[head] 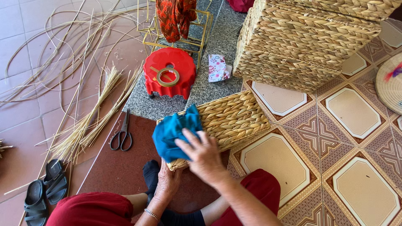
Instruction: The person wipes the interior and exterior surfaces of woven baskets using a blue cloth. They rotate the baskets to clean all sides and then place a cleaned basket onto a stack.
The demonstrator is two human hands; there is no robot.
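A woven straw basket (pixel 234 119) lies tilted on the floor in front of me. Over its near end is bunched a blue cloth (pixel 171 132). My right hand (pixel 203 157) presses flat on the cloth and the basket's edge, fingers spread. My left hand (pixel 167 182) grips the basket's near corner from below, partly hidden under the cloth. My red-trousered legs sit at the bottom of the view.
A stack of large woven baskets (pixel 301 37) fills the upper right. A red plastic stool (pixel 169 73) carries a tape roll (pixel 167 77). Black scissors (pixel 122 134), straw bundles (pixel 90 121), black sandals (pixel 44 190), a flowered pouch (pixel 217 68) and a yellow wire frame (pixel 201 29) lie around.
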